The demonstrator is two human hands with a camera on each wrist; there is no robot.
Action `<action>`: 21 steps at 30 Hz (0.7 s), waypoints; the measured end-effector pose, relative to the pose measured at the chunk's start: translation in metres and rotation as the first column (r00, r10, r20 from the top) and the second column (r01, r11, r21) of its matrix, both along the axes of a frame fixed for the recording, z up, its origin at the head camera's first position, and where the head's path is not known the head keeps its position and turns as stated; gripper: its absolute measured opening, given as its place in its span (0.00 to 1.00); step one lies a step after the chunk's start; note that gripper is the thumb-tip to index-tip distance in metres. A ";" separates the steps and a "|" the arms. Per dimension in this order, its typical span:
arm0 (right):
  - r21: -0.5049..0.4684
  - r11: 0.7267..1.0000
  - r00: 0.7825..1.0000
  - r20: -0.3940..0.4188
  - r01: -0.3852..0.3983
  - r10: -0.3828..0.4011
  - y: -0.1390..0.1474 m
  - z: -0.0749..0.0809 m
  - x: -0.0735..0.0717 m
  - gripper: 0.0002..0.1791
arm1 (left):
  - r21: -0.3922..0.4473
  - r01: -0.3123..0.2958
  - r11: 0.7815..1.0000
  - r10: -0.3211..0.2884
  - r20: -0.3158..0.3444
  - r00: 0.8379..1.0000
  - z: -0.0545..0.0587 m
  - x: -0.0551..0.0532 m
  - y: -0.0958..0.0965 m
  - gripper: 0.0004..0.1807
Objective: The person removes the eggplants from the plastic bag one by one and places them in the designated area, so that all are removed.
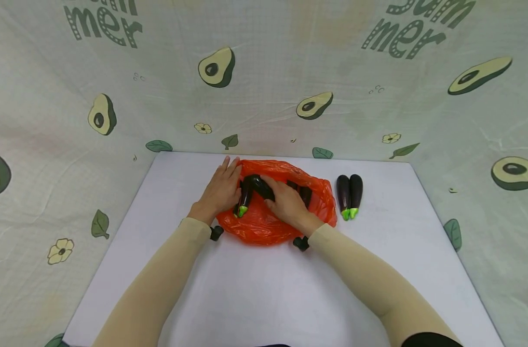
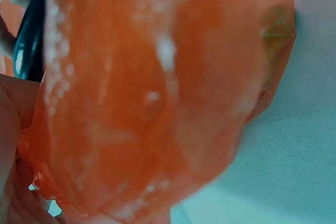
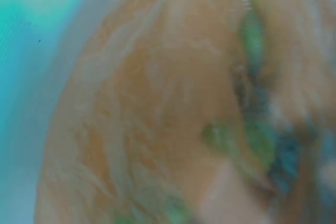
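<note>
A red plastic bag (image 1: 264, 233) lies with its mouth spread, several dark eggplants inside. My right hand (image 1: 290, 200) reaches into it and grips an eggplant (image 1: 260, 187) lying aslant near the middle. One eggplant with a bright green stem (image 1: 245, 196) rests at the bag's left side, with another partly hidden beside it. My left hand (image 1: 222, 188) lies along the left rim, fingers extended and thumb side at the opening. In the left wrist view the bag's film (image 2: 152, 119) covers most of the picture; the right wrist view is blurred.
Two eggplants (image 1: 349, 195) lie side by side on the white table (image 1: 264, 289), just right of the bag, green stems toward me. A cloth (image 1: 264, 96) printed with avocados hangs behind the table and at both sides.
</note>
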State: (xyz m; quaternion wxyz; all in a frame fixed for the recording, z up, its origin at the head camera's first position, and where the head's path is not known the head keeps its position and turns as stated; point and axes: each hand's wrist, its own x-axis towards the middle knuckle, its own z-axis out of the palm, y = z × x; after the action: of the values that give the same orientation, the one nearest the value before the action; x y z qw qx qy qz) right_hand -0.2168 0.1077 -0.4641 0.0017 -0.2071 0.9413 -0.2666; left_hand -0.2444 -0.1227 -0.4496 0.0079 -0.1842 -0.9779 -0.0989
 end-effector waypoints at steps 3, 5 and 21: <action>-0.009 1.000 1.000 -0.008 0.006 -0.006 0.001 0.004 0.002 0.42 | -0.002 0.000 1.000 0.000 -0.003 1.000 0.000 0.000 0.000 0.42; -0.019 1.000 1.000 -0.007 0.011 -0.011 0.002 0.006 0.003 0.42 | -0.002 0.000 1.000 0.000 -0.002 1.000 0.001 0.001 0.000 0.42; -0.121 0.989 0.996 0.024 0.089 -0.087 0.019 0.030 0.017 0.42 | -0.025 -0.001 1.000 0.001 0.001 1.000 0.003 0.003 0.000 0.43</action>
State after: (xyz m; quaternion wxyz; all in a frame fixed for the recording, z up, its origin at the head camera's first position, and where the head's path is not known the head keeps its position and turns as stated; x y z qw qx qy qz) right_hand -0.2001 0.1271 -0.4341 -0.0139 -0.1628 0.9313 -0.3254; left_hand -0.2409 -0.1228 -0.4471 0.0054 -0.1837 -0.9791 -0.0869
